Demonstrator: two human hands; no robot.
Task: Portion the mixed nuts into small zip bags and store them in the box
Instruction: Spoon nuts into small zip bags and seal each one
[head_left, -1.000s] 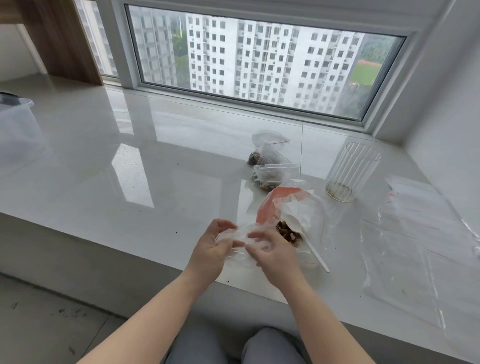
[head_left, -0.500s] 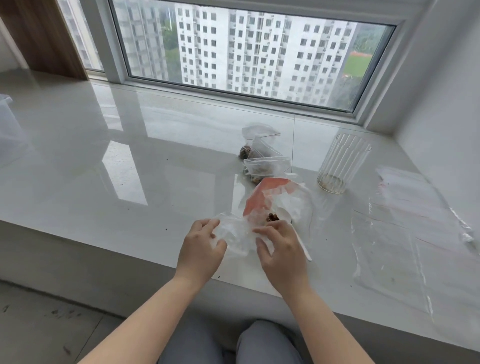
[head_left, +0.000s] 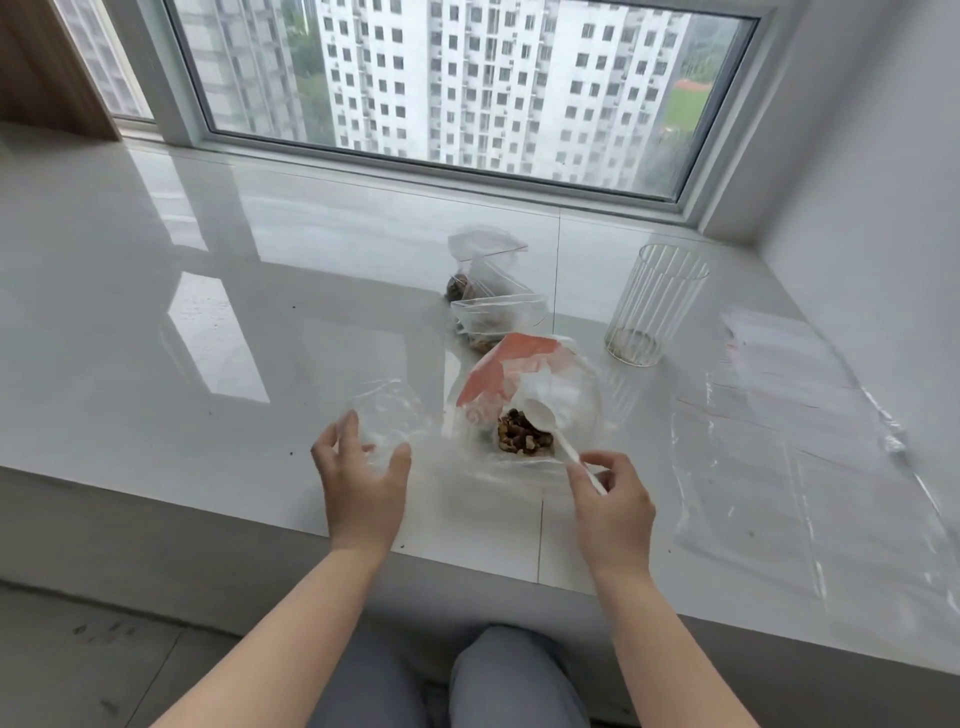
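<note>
Left grip (head_left: 363, 467) round small zip bag (head_left: 387, 415) (open-mouthed), right grip (head_left: 610, 499) pinching spoon (head_left: 550, 426) beside nuts (head_left: 522, 436)

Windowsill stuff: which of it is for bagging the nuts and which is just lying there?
For the job:
small zip bag in left hand
white spoon in right hand
big bag of mixed nuts
two filled bags

Lying about:
ribbed glass
clear plastic sheets
</note>
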